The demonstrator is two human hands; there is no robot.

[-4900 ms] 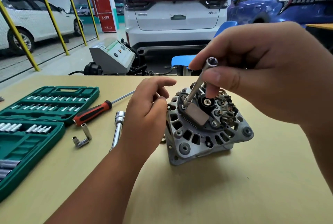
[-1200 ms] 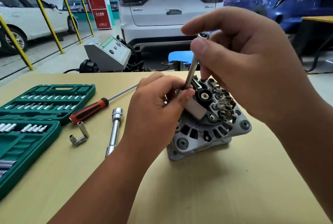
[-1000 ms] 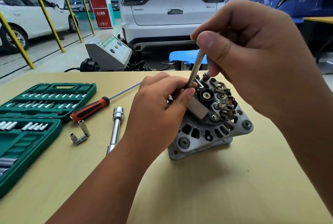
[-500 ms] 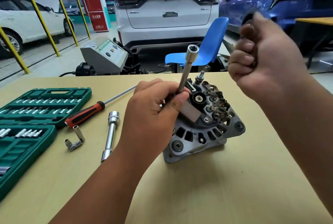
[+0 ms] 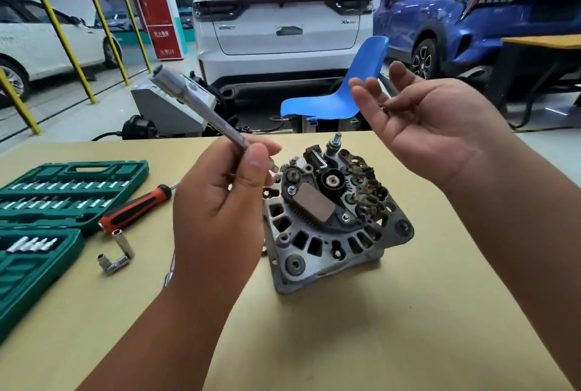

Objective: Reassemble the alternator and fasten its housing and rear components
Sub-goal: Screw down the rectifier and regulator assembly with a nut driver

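Your left hand (image 5: 220, 217) is raised over the table (image 5: 377, 327), covering the left edge of the alternator (image 5: 317, 211) in this view. Contact with the housing cannot be told.

Its thumb (image 5: 256, 167) and curled fingers pinch the lower end of a metal socket bar (image 5: 195, 107). The bar tilts up and to the left, with its hollow end at the top, clear of the alternator.

Your right hand (image 5: 434, 136) hovers above and to the right of the alternator, well apart from it. The palm is turned up and the fingers (image 5: 364, 95) are loosely spread and slightly bent. A small dark speck sits near the finger bases, too blurred to tell what it is.

The alternator rests on the table between your 2 forearms. Its rear face is up and tipped toward you.
- A brown block (image 5: 314, 208) sits near the middle of that face.
- A threaded stud (image 5: 335, 139) stands at the far edge.
- Rusty parts crowd the right side.

Left of your left hand, on the table:
- A green tool case (image 5: 94, 167) lies open, with rows of bits in it.
- A red and black screwdriver (image 5: 135, 208) lies just beside the case.
- 2 small sockets (image 5: 124, 246) touch each other in an L shape, near the screwdriver handle.
- A sliver of another metal bar (image 5: 171, 268) shows at your left wrist, mostly hidden.

Beyond the table:
- a blue chair (image 5: 352, 92)
- a grey machine (image 5: 163, 110)
- a white car (image 5: 283, 32)
- a blue car (image 5: 456, 22)
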